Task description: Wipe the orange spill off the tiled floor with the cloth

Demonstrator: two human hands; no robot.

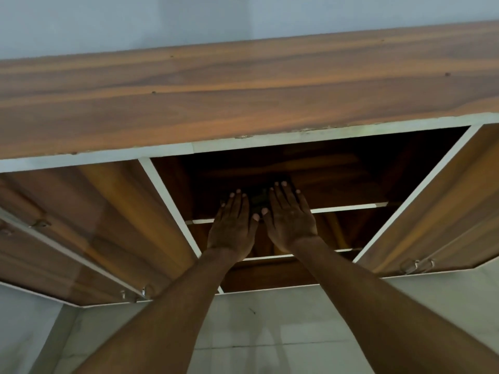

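1. Your left hand (232, 225) and right hand (289, 217) reached side by side into the open cabinet (167, 190). Backs were up, fingers straight and slightly spread, thumbs nearly meeting. Neither hand curled round anything.
2. A small dark lump (259, 202) sat between them on the upper shelf (348, 207). It was probably the cloth. The flanking hands looked set to gather it from both sides, but that is judgement only.
3. The left door (89, 225) and right door (437, 211) stood swung wide, which gave both of your arms room through the middle bay.
4. The wood-grain worktop (243, 90) ran above the bay, with a pale wall (135, 17) behind it.
5. The tiled floor (270, 333) showed below the cabinet, between and beside your forearms. No orange spill appeared on that strip. It lay either out of frame or under your arms.
6. Hard to make out:
   - The bay was deep in shadow, so the lump's colour, material and edges did not resolve.
   - I could not tell whether your fingers touched the lump.
   - Your palms were hidden.
   - Your wrists covered part of the lower shelf.
7. Judged stage: you were fetching the cloth, and wiping had not yet begun.
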